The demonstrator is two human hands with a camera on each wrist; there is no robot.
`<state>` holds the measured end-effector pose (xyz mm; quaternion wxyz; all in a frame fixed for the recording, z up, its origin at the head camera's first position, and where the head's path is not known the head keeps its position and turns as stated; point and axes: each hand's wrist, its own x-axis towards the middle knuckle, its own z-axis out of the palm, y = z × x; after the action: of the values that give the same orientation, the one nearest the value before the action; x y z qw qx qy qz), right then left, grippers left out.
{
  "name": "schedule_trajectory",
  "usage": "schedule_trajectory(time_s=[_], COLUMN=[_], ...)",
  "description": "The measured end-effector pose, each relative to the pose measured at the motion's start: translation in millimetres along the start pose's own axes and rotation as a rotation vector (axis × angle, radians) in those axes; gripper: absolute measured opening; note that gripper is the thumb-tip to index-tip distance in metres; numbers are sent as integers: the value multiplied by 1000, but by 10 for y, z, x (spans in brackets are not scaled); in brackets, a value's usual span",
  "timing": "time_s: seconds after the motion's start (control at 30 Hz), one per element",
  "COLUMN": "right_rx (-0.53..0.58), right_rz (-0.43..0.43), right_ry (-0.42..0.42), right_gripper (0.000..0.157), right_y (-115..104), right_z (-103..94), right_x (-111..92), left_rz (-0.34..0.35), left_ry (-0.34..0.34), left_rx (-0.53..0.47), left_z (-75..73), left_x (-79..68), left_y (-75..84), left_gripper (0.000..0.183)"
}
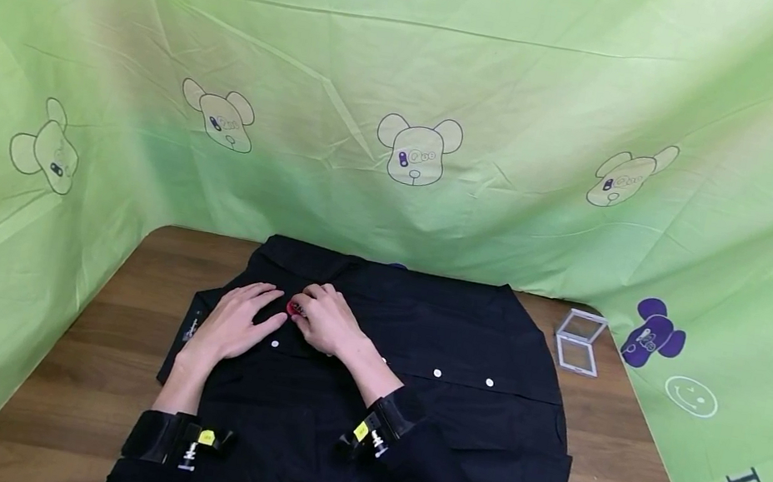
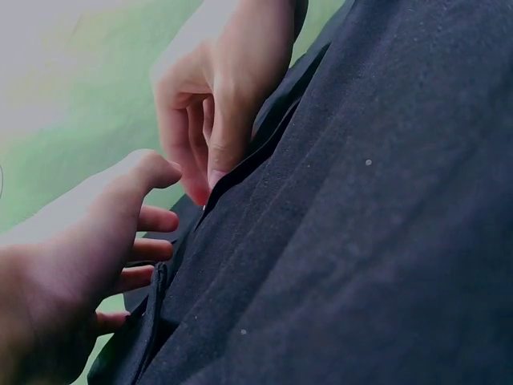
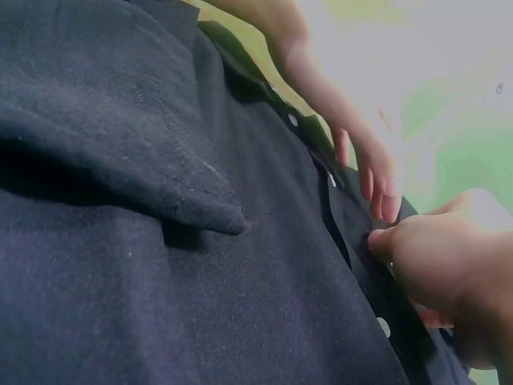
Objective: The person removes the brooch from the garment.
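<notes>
A black button-up shirt (image 1: 463, 329) lies spread on the table, its white buttons (image 1: 437, 373) running in a row across the middle. A small round red piece (image 1: 293, 307) with dark marks is at the shirt's upper left part. My right hand (image 1: 328, 320) pinches it at the edge between thumb and fingertips, partly covering it. To its left, my left hand (image 1: 235, 324) rests on the shirt with fingers spread and relaxed, thumb pointing at the red piece. In the left wrist view, the right hand's (image 2: 228, 96) fingertips come together at a fold of the cloth.
An open clear plastic case (image 1: 579, 341) lies on the wooden table (image 1: 611, 470) to the right of the shirt. Near the left hand shows a collar label (image 1: 192, 327). Green printed cloth (image 1: 431, 54) hangs behind and along both sides.
</notes>
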<state>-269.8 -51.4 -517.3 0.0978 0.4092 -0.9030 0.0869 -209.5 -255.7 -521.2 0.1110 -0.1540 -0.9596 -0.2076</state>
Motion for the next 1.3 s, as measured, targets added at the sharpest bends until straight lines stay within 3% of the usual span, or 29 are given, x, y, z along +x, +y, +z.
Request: schedule_trajectory(time_s=[0.2, 0.43, 0.67, 0.9, 1.3], right_rx=[57, 217, 323, 409, 492], right_rz=[-8, 19, 37, 72, 116], right_ry=[35, 45, 52, 68, 27], right_gripper=[26, 27, 26, 26, 25], right_y=[27, 73, 115, 157, 161], right_z=[-29, -94, -154, -193, -189], right_x=[-4, -4, 18, 40, 38], left_rz=[13, 20, 62, 136, 132], left_ry=[11, 26, 127, 248, 310], left_rx=[-3, -70, -190, -211, -179], left_z=[1, -4, 42, 101, 135], left_x=[5, 32, 48, 84, 102], left_y=[15, 38, 53, 66, 92], left_gripper=[55, 46, 30, 23, 20])
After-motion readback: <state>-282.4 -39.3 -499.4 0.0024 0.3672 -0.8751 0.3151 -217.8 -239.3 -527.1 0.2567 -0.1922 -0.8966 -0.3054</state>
